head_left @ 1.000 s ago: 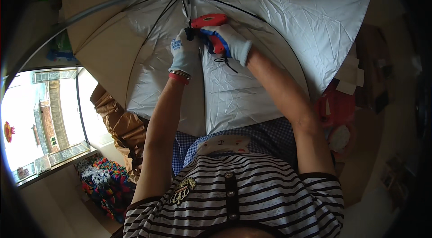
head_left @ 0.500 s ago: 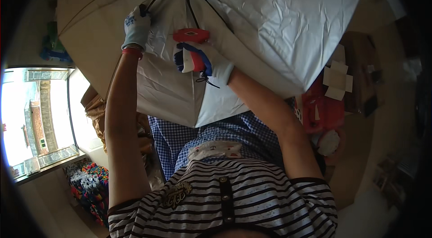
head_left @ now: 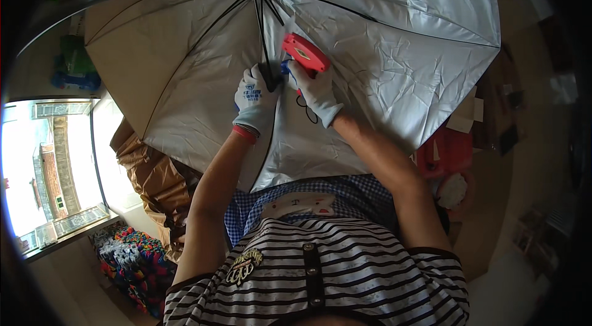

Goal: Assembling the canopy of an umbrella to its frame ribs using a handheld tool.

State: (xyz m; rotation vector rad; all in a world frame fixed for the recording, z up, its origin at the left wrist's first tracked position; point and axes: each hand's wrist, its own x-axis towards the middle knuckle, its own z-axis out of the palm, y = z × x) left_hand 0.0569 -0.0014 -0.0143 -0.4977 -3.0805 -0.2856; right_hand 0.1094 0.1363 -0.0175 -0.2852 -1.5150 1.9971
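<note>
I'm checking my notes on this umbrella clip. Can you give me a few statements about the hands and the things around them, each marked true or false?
1. Both hands wear white fabric gloves. True: left hand, right hand.
2. The right hand holds a red plastic hand tool. True.
3. The open umbrella with the silver lining is folded shut. False: it is spread open, ribs showing.
4. The left hand rests on the blue checked cloth. False: it grips a black umbrella rib near the hub.
5. The person wears a plain green shirt. False: black and white stripes.
</note>
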